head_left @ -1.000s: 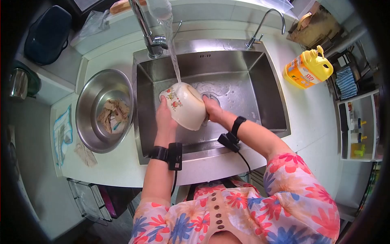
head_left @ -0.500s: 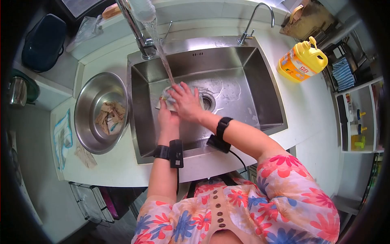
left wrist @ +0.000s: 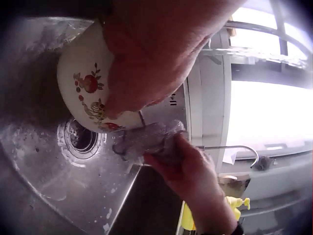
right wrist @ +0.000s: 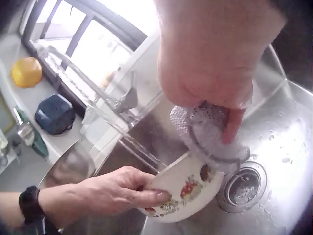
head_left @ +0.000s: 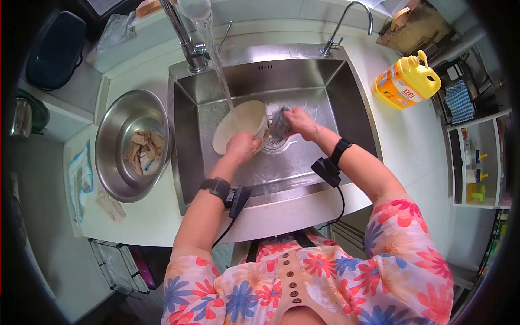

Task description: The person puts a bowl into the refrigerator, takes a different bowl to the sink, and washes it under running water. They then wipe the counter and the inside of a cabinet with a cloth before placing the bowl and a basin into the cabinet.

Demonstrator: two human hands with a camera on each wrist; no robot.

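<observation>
In the head view my left hand [head_left: 242, 146] grips a white bowl [head_left: 229, 125] by its rim, tilted on its side in the sink [head_left: 303, 179]. Water from the tap [head_left: 195, 57] runs down onto it. Red fruit and leaf prints show on the bowl's outer wall [left wrist: 84, 90] in the left wrist view. My right hand [head_left: 301, 122] pinches a wet grey cloth [head_left: 280, 123] just right of the bowl. From the right wrist, the cloth overlaps the bowl's rim, above the drain [right wrist: 243, 188].
A steel basin [head_left: 116, 162] with crumpled brown cloths [head_left: 145, 149] stands left of the sink. On the right counter is a yellow detergent jug [head_left: 406, 84]. A slim second tap [head_left: 346, 24] rises behind the sink, and a blue-edged cloth [head_left: 81, 176] lies far left.
The bowl has gone from underside up to tilted with its mouth toward the left. My right hand has come off the bowl and moved right with the grey cloth.
</observation>
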